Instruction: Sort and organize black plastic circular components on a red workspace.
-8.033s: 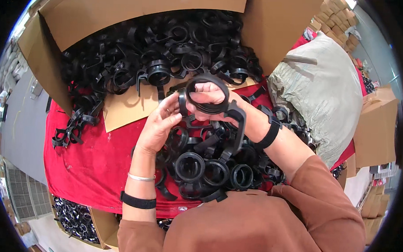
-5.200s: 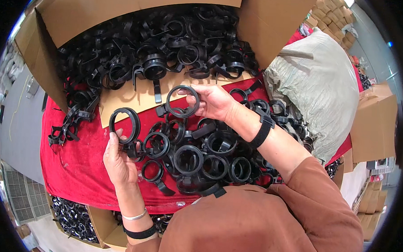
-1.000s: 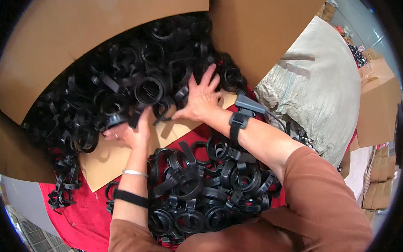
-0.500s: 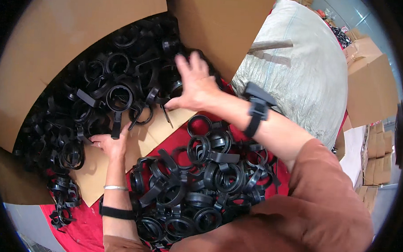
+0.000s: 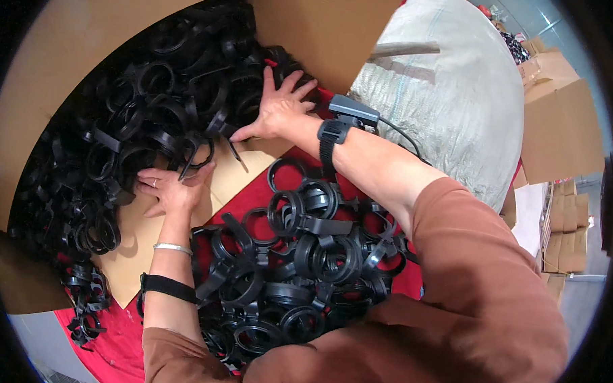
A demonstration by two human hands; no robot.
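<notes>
Both hands have gone from holding single rings up over the lap to reaching into the cardboard box (image 5: 69, 41), so the work has shifted to raking more pieces out of it. In the head view, the right hand (image 5: 277, 109) lies flat with fingers spread on the black plastic rings (image 5: 168, 99) heaped in the box, gripping nothing. Lower down, the left hand (image 5: 173, 190) rests open on the box flap (image 5: 132, 253), fingertips touching the edge of the heap. More loose rings (image 5: 304, 252) are piled on the red cloth (image 5: 112, 343) nearer the body.
</notes>
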